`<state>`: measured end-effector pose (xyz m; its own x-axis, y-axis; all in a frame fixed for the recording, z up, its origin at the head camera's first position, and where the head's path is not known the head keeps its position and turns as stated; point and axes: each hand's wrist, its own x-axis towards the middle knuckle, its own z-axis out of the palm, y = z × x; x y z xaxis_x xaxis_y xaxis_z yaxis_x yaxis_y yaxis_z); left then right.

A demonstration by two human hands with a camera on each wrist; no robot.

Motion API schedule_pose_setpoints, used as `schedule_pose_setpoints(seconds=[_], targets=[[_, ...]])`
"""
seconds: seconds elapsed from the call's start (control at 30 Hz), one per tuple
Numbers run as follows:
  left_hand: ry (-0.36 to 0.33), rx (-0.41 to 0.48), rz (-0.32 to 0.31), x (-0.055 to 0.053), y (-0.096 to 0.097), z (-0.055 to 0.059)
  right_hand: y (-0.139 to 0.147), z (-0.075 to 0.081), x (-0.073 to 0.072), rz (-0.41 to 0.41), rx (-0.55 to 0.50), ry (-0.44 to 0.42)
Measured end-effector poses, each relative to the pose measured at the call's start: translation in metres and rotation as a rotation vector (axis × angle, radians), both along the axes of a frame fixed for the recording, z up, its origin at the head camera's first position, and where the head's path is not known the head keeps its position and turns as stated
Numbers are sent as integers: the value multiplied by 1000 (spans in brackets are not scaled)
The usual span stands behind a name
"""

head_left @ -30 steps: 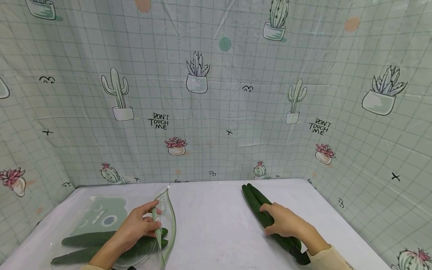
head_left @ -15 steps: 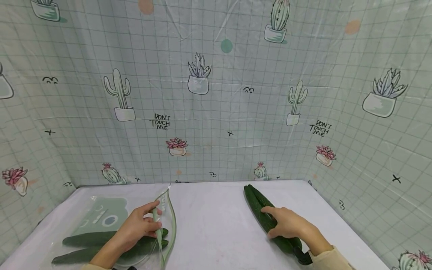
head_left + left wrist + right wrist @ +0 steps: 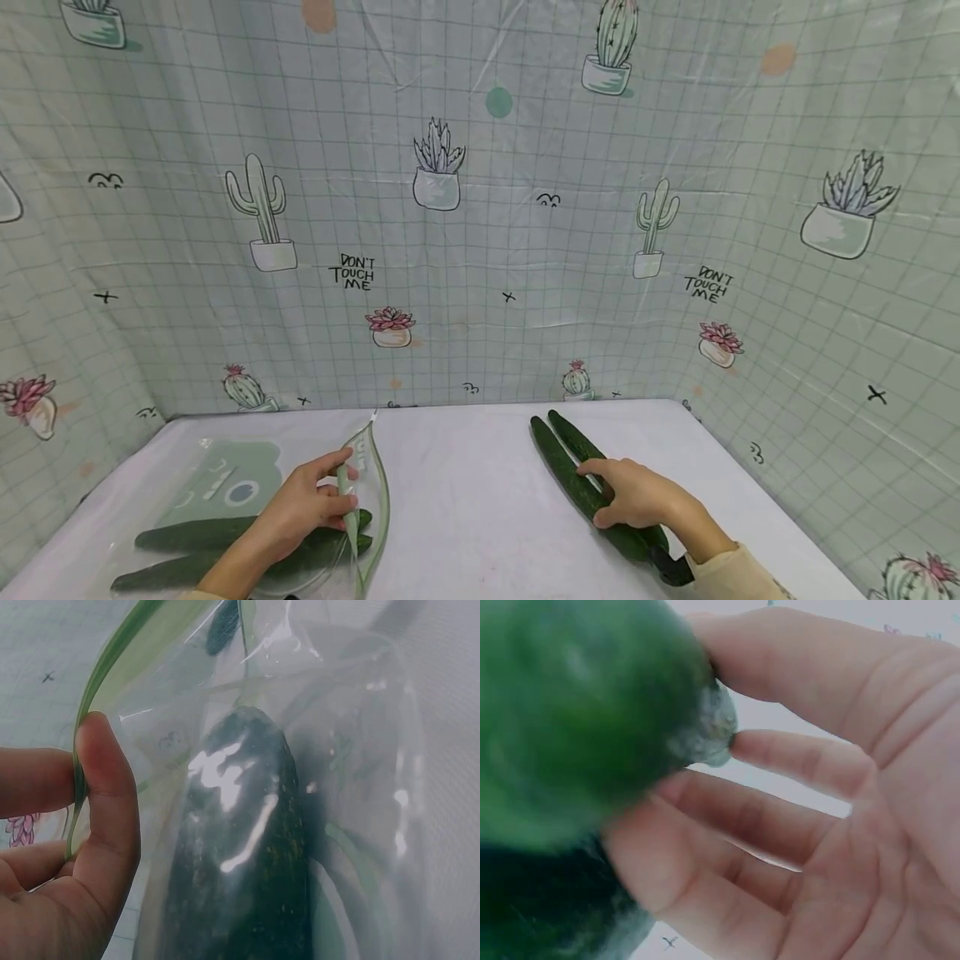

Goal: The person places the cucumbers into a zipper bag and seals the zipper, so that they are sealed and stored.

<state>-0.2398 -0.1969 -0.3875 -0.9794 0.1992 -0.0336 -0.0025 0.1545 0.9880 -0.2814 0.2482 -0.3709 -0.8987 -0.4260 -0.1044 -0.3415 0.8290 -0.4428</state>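
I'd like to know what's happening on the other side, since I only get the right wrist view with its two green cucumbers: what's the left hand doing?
Observer: The left hand pinches the mouth edge of a clear, green-rimmed plastic bag.
Operator: Anything inside?
Observer: Two long, dark green cucumbers.
Operator: And where do the far ends of my two cucumbers point?
Observer: Toward the pale, cactus-printed backdrop.
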Motion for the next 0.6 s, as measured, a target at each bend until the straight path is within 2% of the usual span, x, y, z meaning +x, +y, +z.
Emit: schedule_pose_setpoints(seconds=[0.17, 0.37, 0.6], targets=[[2, 6, -1, 0, -1, -1, -5, -1, 1, 98, -25, 2], [11, 13, -6, 0, -1, -1, -16, 0, 6, 155, -22, -14], [2, 8, -5, -1, -1, -1, -24, -4, 9, 234, 62, 101]])
